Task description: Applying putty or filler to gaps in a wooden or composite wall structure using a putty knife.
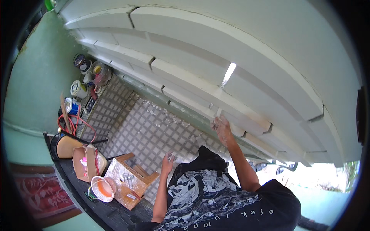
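My right hand (221, 128), coated with whitish dust, is raised against the white slatted panel (246, 109). Its fingers are closed around a small pale flat piece (219, 112) that pokes out towards a groove between two slats; its exact kind is unclear. Lower and to the left, my left hand (168, 161) hangs in front of my black shirt, away from the panel. White smears mark its curled fingers, and whatever they may hold is too small to make out.
On the left, a dark table (111, 215) bears a cardboard box (89, 163), a bucket with an orange inside (103, 188) and a stained board (129, 179) with tools. Paint tins (78, 89) and an orange hose (90, 129) sit by the green wall. White flakes (162, 115) litter the tiled floor.
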Demonstrator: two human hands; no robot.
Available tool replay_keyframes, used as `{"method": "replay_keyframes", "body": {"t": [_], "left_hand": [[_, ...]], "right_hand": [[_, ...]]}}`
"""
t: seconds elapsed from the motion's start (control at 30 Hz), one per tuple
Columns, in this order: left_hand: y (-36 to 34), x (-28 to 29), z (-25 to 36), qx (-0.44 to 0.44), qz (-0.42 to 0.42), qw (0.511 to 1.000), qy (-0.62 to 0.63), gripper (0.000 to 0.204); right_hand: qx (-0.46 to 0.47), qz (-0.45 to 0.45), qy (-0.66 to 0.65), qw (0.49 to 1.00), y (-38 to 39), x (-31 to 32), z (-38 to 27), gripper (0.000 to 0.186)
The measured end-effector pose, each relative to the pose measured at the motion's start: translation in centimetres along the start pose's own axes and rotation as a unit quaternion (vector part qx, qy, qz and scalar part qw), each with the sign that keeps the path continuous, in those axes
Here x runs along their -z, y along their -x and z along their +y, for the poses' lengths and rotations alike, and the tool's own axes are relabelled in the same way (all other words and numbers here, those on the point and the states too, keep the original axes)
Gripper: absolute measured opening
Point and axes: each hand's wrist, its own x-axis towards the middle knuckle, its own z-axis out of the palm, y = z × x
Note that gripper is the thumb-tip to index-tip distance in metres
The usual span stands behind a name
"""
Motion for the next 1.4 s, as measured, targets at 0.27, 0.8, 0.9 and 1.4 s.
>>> {"method": "replay_keyframes", "body": {"t": [0.27, 0.8, 0.9, 1.4], "left_hand": [[-0.9, 0.2, 2.4, -0.023, -0.071, 0.996, 0.046, 0.037], [2.0, -1.9, 1.3, -0.039, -0.202, 0.975, 0.082, 0.037], [2.4, -1.9, 1.9, -0.051, -0.203, 0.976, 0.060, 0.037], [7.7, -11.7, 2.6, 0.003, -0.010, 0.987, 0.161, 0.032]], "right_hand": [[0.017, 0.128, 0.087, 0.988, 4.7, 3.5, -0.6, 0.025], [0.057, 0.234, 0.023, 0.970, 13.7, 5.9, 1.9, 0.030], [0.040, 0.288, -0.050, 0.956, 11.5, 9.7, 0.8, 0.029], [0.045, 0.073, 0.208, 0.974, 15.2, 15.3, -2.4, 0.023]]}}
